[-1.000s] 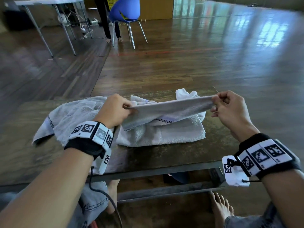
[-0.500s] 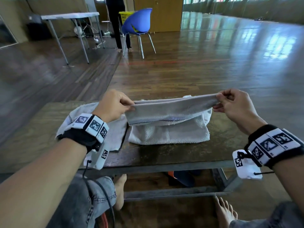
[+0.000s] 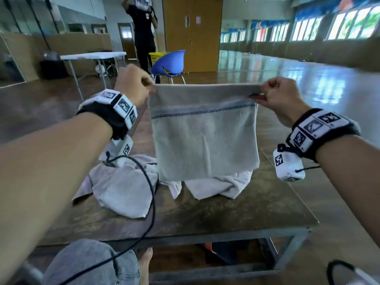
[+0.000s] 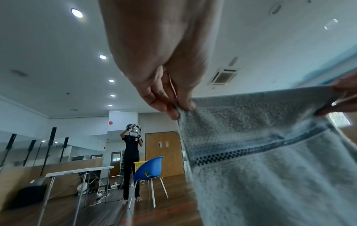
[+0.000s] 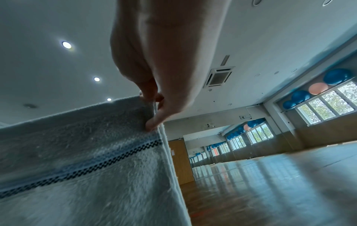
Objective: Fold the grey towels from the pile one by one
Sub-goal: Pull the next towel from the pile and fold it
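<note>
Both hands (image 3: 133, 85) (image 3: 279, 97) pinch towel (image 3: 205, 140) corners — pile (image 3: 123, 186) partly hidden behind.

grey towel (image 3: 205, 140): doubled, it seems, hanging flat | pile (image 3: 127, 188): crumpled on table below

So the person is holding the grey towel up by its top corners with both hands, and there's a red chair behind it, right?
Not quite: the chair is blue, as the head view shows. The rest is right: the left hand and the right hand pinch the top corners of the grey towel.
</note>
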Action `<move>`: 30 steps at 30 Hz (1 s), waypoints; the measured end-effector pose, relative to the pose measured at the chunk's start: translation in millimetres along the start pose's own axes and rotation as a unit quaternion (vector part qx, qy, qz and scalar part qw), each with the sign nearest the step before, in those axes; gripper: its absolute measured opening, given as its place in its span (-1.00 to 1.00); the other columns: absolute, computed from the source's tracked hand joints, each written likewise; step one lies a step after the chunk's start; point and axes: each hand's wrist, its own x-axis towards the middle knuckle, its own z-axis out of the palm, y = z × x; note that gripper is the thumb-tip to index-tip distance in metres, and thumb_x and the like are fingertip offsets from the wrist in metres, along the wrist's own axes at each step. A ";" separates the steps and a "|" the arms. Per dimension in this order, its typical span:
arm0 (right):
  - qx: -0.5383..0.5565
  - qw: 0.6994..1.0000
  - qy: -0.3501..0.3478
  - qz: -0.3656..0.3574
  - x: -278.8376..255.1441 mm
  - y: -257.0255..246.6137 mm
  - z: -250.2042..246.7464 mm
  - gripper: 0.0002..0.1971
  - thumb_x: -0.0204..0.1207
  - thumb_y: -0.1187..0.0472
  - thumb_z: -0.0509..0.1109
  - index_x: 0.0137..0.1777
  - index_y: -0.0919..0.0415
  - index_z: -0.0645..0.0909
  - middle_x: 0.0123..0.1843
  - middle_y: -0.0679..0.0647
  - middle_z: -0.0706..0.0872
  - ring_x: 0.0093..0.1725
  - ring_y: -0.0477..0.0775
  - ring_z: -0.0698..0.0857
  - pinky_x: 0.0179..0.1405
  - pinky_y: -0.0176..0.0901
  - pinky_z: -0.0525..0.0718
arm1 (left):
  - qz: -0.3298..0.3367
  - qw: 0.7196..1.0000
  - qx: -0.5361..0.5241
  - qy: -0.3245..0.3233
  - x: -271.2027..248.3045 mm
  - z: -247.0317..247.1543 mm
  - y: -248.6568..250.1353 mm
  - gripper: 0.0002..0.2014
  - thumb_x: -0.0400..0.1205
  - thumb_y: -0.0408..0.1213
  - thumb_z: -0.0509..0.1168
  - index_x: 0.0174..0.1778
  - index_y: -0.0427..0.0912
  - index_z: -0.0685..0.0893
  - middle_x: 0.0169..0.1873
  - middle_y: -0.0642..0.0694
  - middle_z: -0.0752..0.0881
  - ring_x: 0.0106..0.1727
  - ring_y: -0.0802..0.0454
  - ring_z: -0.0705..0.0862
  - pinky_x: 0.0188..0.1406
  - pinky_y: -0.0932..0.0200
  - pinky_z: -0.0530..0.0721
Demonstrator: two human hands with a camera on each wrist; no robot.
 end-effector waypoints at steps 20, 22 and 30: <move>-0.213 0.879 -0.363 0.224 -133.5 153.4 -69.6 -0.82 0.74 0.20 0.33 0.03 0.35 0.60 -0.13 0.11 0.83 -0.18 -0.02 0.84 -0.01 -0.07 0.82 | -0.257 0.759 -0.137 -0.583 -172.9 107.7 -50.8 -0.83 0.66 -0.30 0.42 0.06 -0.34 0.72 -0.18 -0.22 0.87 -0.12 -0.10 0.87 -0.03 -0.04 0.81; -0.232 0.896 -0.314 0.209 -129.4 170.0 -61.6 -0.81 0.73 0.20 0.36 0.01 0.36 0.61 -0.14 0.12 0.83 -0.26 -0.04 0.83 -0.16 -0.14 0.79 | -0.244 0.789 -0.113 -0.552 -175.0 123.4 -57.0 -0.82 0.64 -0.25 0.45 0.02 -0.32 0.76 -0.19 -0.22 0.87 -0.13 -0.10 0.88 0.00 -0.05 0.82; -0.311 0.936 -0.139 0.088 -87.1 218.8 -25.8 -0.82 0.66 0.11 0.48 -0.17 0.12 0.68 -0.17 0.05 0.78 -0.27 0.05 0.68 -0.28 -0.10 0.59 | -0.135 0.936 -0.044 -0.322 -151.0 174.0 -84.8 -0.85 0.52 -0.17 0.55 -0.35 -0.04 0.81 -0.54 0.18 0.72 -0.46 0.28 0.67 -0.44 0.41 0.49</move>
